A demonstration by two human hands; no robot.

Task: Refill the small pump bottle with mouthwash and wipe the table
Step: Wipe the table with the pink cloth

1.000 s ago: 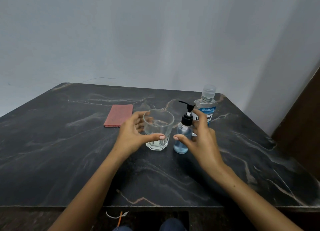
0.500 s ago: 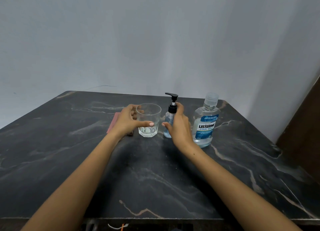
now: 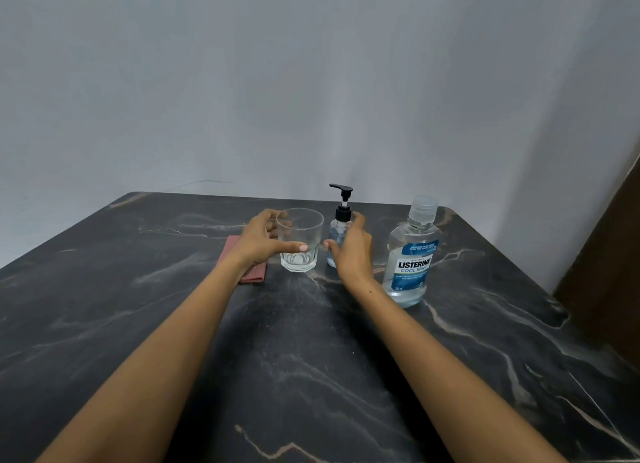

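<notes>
Here, two bare arms are reaching out over a dark table (image 3: 346, 376) with pale lines in it. The left hand (image 3: 259, 242) is curling around a clear glass (image 3: 299, 240). Its thumb is lying across the near side of the glass and its fingers are going around the far side, so the hand is holding the glass, which is standing upright on the table. A red cloth (image 3: 254, 273) is lying flat just beside the glass, partly hidden under the left wrist.

The right hand (image 3: 353, 251) is wrapping around the pump bottle (image 3: 337, 232). The bottle is sitting between the thumb, which is touching its near side low down, and the fingers, which are bending around its far side up by the black collar. The black pump top is sticking up above the fingers. The bottle is standing upright, just right of the glass and close to it.

The mouthwash (image 3: 412, 258) is standing near the right hand, not touching it. Its clear cap is on, and its blue label is facing the camera.
</notes>
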